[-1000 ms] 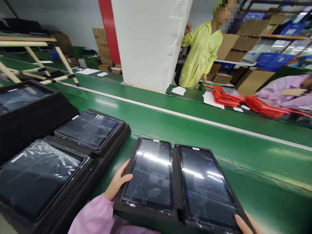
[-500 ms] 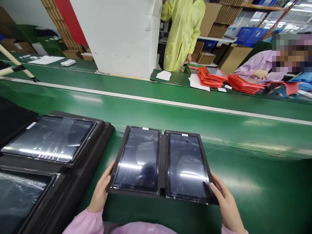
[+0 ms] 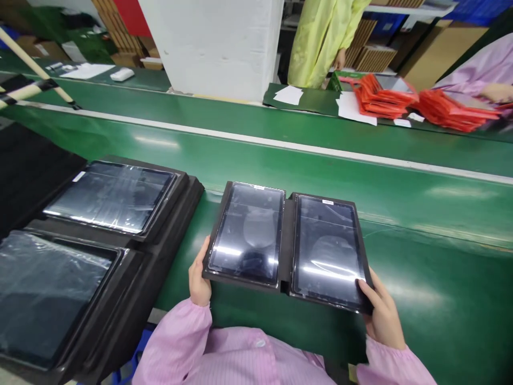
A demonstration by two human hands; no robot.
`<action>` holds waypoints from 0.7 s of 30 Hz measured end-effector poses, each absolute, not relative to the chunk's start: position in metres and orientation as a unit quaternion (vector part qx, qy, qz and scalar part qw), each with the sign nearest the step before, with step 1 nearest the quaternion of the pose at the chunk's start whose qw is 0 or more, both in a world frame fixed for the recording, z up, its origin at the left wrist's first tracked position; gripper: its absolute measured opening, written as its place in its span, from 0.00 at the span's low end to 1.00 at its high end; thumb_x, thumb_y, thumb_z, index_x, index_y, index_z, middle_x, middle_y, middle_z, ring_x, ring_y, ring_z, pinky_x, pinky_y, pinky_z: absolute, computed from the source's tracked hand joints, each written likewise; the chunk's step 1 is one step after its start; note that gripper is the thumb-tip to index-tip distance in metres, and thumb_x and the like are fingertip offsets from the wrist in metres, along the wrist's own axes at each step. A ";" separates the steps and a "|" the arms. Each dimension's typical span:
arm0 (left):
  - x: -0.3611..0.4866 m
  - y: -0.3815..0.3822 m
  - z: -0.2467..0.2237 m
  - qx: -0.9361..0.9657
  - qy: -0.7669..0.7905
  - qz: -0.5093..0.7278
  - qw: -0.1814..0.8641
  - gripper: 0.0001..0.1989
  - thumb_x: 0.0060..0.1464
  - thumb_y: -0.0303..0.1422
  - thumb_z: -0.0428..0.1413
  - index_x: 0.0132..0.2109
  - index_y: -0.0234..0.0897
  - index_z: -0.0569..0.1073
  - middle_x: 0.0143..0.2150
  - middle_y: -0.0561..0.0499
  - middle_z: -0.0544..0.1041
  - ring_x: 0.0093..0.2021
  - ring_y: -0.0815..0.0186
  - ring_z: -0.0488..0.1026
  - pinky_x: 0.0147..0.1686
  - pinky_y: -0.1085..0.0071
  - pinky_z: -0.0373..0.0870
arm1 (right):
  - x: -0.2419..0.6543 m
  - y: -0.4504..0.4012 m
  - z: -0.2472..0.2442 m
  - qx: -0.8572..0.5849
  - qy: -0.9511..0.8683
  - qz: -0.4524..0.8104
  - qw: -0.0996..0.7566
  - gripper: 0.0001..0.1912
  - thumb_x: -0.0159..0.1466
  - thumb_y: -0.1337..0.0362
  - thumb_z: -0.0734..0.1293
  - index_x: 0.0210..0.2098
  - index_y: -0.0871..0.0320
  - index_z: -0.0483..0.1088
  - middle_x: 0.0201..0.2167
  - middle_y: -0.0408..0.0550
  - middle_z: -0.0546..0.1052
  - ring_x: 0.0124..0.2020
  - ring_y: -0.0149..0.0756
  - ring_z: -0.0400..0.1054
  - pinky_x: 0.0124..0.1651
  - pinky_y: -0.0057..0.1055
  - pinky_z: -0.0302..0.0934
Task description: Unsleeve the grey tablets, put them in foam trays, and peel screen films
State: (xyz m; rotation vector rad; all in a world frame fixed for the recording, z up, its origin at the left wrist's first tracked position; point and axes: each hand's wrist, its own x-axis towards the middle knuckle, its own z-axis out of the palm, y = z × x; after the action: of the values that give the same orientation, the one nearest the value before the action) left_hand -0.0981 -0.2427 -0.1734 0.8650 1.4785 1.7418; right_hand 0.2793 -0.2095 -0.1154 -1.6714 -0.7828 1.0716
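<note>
Nothing legible for you: small white labels (image 3: pixel 327 202) at the top of your two center-frame screens (image 3: pixel 246 230), plus one on the left-frame panel (image 3: pixel 114 195), unreadable.

2 dark glossy screens (image 3: pixel 249 230), white-labelled, side by side, in black foam tray (image 3: pixel 286 240)

Left hand (image 3: pixel 199 280): curled around the left edge of the foam tray (image 3: pixel 286 240), by its near corner
Right hand (image 3: pixel 382 313): thumb (image 3: pixel 368 293) over the tray's right edge, fingers (image 3: pixel 380 284) alongside
Forearms (image 3: pixel 176 342): pink-sleeved, reaching from the tray's near side
</note>
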 end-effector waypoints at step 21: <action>-0.142 -0.250 -0.104 0.791 0.518 0.314 0.084 0.19 0.55 0.35 0.62 0.54 0.51 0.76 0.54 0.49 0.79 0.53 0.52 0.77 0.53 0.55 0.73 | 0.330 -0.123 -0.129 -0.637 -0.334 0.500 0.483 0.21 0.53 0.55 0.75 0.45 0.52 0.76 0.38 0.44 0.82 0.32 0.33 0.75 0.29 0.24 0.67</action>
State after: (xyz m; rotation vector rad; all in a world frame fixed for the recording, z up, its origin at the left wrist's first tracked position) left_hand -0.1423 -0.2499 -0.1037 2.3612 1.5456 0.9355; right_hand 0.3298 -0.1232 -0.1289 -1.5525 -0.8135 1.2173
